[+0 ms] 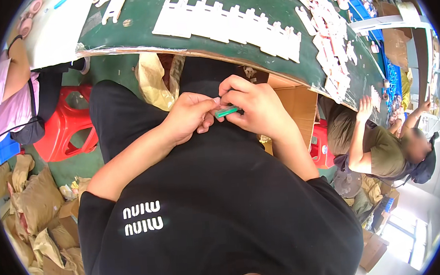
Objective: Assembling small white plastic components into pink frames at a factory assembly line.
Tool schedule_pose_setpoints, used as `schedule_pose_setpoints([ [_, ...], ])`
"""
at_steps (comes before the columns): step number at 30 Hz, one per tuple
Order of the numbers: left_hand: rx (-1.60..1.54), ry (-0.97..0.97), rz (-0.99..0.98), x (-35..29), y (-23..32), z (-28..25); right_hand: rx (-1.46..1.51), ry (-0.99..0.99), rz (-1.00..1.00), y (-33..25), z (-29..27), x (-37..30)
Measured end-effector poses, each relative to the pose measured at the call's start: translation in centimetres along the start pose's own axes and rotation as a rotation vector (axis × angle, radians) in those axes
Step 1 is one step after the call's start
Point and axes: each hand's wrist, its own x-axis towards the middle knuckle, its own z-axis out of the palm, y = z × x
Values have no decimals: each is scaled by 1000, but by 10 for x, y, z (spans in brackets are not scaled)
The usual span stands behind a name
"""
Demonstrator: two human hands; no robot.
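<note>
Inside right hand [250, 103], slim bright-green piece [227, 111], straight-edged

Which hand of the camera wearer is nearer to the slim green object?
Right. The right hand holds the slim green object in its fingers; the left hand is just left of it, contact unclear.

- White lettering [143, 223] in two stacked lines on the black shirt [224, 203], lower left.
- Small mark [324, 150] on the red stool [320, 134], right of centre, illegible.
</note>
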Motion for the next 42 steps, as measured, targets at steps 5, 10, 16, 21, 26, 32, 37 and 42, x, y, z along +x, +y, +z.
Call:
schedule_pose_setpoints([
  [5,29,-2,19,5,-3,-4,-20,17,46,-1,6,0],
  [10,69,6,19,6,-1,-4,71,-8,64,0,0,1],
  [16,-106,-80,-82,6,6,-14,-99,517,230,53,-51,0],
  [21,-222,-41,-106,12,5,-20,-443,495,228,122,-82,-1],
  [26,-247,-34,-101,17,6,-24,-529,364,256,144,-83,7],
  [32,-258,-15,-156,25,12,-25,-503,297,330,148,-80,11],
  [37,-174,-8,-173,32,20,-24,-488,289,341,150,-81,13],
  [42,-210,10,-177,39,23,-23,-468,300,347,150,-79,13],
])
